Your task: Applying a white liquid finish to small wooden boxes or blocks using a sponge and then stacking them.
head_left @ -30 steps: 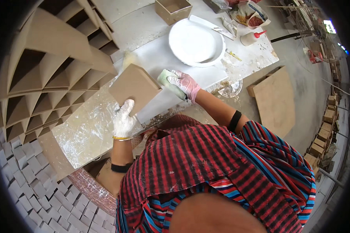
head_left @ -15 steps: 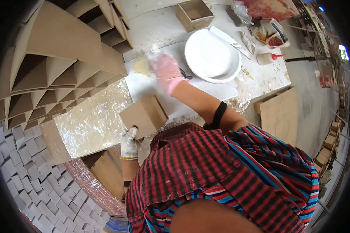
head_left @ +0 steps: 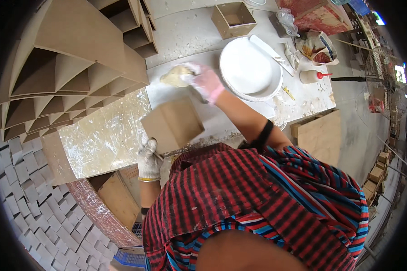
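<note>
My hands are apart over the bench (head_left: 181, 35). My gloved left hand (head_left: 149, 160) is clamped on the near left side of a brown box (head_left: 172, 126), which I hold at the bench's near edge, close to my checked apron (head_left: 212, 185). My right hand (head_left: 205, 82), in a pink glove, reaches beyond the box to a pale yellow pad (head_left: 174, 77); blur leaves me unable to tell whether its fingers close on it. Room for moving lies over the white sheet (head_left: 219, 118) between the box and the white basin (head_left: 257, 96), and over the scratched board (head_left: 106, 131) on the left, beside a stack of brown compartments (head_left: 81, 40). A flat white strip (head_left: 270, 53) lies across the basin's rim; a red-capped bottle (head_left: 308, 77) stands toward the bench's right-hand edge. Any writing on the coloured bag (head_left: 309, 45) beyond it is too small to read.
</note>
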{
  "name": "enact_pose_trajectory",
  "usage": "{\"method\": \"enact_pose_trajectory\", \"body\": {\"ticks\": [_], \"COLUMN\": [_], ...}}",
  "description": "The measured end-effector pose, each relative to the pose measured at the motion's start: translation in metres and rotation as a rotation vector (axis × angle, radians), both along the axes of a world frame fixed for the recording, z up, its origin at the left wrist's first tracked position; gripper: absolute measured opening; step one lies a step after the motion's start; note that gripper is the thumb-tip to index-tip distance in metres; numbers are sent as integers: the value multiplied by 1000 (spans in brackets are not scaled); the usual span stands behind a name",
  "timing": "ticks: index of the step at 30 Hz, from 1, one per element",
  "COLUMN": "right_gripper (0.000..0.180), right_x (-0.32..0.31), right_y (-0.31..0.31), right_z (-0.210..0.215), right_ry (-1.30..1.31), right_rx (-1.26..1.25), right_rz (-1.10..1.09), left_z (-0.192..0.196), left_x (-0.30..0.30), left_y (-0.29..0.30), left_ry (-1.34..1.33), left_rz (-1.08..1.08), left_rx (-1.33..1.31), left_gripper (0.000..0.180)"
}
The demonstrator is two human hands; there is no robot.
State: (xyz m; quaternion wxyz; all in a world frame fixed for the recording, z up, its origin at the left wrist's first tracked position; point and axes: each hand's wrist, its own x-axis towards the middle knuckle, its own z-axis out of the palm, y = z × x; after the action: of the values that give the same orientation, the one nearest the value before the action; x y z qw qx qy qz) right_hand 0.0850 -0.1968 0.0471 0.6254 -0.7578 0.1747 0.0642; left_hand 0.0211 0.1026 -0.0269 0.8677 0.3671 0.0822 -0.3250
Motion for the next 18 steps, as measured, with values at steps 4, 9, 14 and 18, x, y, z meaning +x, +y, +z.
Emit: {"method": "enact_pose_trajectory", "body": {"ticks": [4, 9, 14, 18], "right_gripper": [42, 37, 39, 35], "right_x": [-55, -87, -82, -82], "right_y": [-26, -97, -131, -131], "right_z": [1, -16, -35, -50], "right_ry": [-124, -247, 180, 188], "right_rx": [313, -295, -798, -743], "right_rz": [-118, -226, -157, -189], "left_z": [-21, -59, -13, -15], "left_x": [8, 10, 25, 30], "left_y": [-27, -13, -29, -24], "left_ry": [55, 121, -17, -58], "left_rz": [39, -14, -12, -27], "left_rx": [-84, -75, 203, 252], "left_gripper": [46, 50, 48, 49]}}
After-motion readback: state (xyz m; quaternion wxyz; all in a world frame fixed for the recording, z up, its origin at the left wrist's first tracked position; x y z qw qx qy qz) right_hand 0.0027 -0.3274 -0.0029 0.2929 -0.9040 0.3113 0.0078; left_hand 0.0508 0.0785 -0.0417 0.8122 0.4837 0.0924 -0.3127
